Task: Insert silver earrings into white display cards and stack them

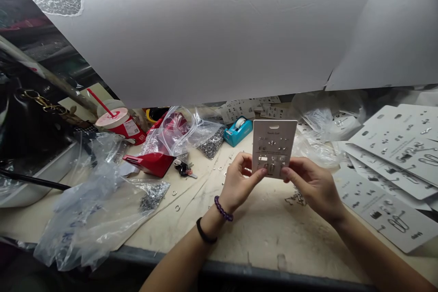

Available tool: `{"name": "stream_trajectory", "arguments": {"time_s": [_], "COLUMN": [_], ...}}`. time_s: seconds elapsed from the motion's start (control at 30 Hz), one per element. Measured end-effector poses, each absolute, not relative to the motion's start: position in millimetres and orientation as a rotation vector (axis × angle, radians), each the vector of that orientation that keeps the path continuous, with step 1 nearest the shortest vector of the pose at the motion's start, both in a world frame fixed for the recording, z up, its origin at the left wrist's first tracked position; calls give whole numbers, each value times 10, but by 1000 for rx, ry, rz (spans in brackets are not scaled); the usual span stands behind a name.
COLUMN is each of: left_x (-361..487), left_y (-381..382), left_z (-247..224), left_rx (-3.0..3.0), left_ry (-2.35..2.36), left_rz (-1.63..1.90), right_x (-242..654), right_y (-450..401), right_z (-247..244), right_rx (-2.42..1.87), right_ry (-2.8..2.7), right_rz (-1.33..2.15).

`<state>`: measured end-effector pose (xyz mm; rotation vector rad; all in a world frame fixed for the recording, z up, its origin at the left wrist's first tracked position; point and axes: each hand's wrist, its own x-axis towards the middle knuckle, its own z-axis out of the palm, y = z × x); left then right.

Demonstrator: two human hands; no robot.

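Observation:
An upright jewelry card [273, 139] with rows of small metal pieces and a slot at its top is held above the table. My left hand [241, 180] pinches its lower left edge, thumb on the front. At the lower right corner, my right hand [313, 185] grips the same card between thumb and fingers. A small pile of metal pieces [296, 197] lies on the table beside my right hand. Stacked cards [393, 169] with similar pieces lie to the right.
On the table [191, 237] are a blue tape dispenser [238, 131], keys [185, 169], a red scoop [150, 164], clear bags [92, 210], a bag of metal bits [211, 142] and a red cup [125, 127]. A white panel [219, 36] hangs above.

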<state>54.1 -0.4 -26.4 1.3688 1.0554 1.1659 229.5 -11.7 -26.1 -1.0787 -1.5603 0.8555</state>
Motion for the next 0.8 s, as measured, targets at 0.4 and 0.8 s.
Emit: {"name": "stream_trajectory", "arguments": {"time_s": [0.4, 0.8], "left_x": [519, 461], "left_y": [10, -20], "left_z": [-243, -223], "left_rx": [1407, 2033], "left_ry": [1071, 911], "left_rz": [1173, 1658], "right_x": [2316, 2389], "right_y": [-100, -123], "right_z": [-252, -202], "right_rx": [-1074, -750], "right_ry": [-1532, -1778], "right_rz": [971, 62]}}
